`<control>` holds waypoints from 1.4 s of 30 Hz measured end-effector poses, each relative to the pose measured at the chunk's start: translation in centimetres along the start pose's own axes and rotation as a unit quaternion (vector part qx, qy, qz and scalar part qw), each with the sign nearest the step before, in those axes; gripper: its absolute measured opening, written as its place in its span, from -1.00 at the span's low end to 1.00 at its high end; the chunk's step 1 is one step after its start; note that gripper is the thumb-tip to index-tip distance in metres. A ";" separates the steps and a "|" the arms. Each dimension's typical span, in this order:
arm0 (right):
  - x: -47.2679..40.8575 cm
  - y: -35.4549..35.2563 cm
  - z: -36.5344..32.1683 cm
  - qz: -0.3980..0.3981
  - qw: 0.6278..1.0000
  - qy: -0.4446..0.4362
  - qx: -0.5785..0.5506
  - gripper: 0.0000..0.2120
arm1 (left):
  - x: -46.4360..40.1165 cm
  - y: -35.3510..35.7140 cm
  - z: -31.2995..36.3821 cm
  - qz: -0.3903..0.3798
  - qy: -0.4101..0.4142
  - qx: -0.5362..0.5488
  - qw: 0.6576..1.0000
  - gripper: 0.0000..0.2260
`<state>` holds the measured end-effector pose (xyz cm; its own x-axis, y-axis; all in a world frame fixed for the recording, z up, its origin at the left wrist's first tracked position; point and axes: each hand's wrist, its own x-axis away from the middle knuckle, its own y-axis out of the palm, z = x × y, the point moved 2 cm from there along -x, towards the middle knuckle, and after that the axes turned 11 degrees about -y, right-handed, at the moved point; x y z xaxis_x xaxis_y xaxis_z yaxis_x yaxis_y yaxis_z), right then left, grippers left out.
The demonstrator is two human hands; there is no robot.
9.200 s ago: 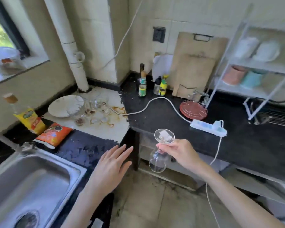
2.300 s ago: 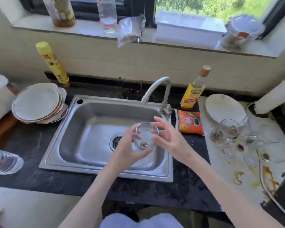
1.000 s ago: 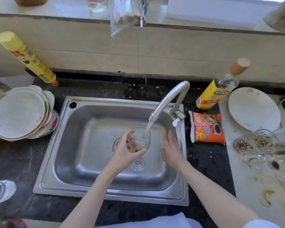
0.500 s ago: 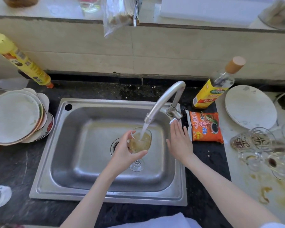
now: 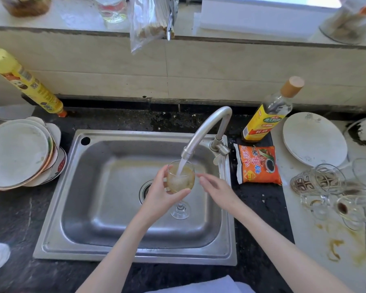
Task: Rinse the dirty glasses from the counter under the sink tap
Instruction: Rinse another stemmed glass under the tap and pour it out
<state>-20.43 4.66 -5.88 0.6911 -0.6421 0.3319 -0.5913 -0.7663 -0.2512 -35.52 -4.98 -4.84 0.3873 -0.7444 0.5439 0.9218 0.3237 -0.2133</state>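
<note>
Black stone worktop frames a steel sink under a tiled wall, and the task's thing hangs right over that basin: a stemmed wine glass, upright, its long axis running from rim near the spout down to the foot below. Water from the tap falls straight into its bowl, which is nearly full of cloudy yellowish water. The left hand grips the bowl from the left side, fingers and thumb curled round it. The right hand hovers just right of the glass, fingers loosely extended and holding nothing; its fingertips sit close to the bowl's wall, though I cannot tell whether they touch. So the glass lies directly left of the free hand, with the left hand the one already carrying it.

Half a second ago the right hand was up by the tap's handle, flat and pointing at it; it has since dropped and swung in toward the glass. The water level in the bowl has also risen.

Further right, on a stained pale board, more dirty glasses wait beside a white plate, a sauce packet and a bottle. Stacked plates sit left of the sink.
</note>
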 end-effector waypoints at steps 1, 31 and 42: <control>0.5 0.7 -0.5 -0.007 0.997 0.010 -0.072 -0.72 | 0.0 0.1 0.2 -0.003 0.003 0.005 1.000 -0.39; 1.5 3.5 -2.0 -0.024 0.977 0.186 -0.099 -0.70 | 0.3 0.6 -1.3 -0.056 -0.221 0.094 0.969 -0.51; 0.9 3.6 -4.2 0.028 0.986 0.023 -0.161 -0.70 | 0.3 -0.5 1.6 -0.002 -0.045 0.058 0.997 -0.39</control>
<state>-23.74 1.42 -2.67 0.6383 -0.6758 0.3687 -0.7345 -0.6780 0.0288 -35.88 -4.48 -3.26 0.3763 -0.6920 0.6161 0.9129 0.3906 -0.1188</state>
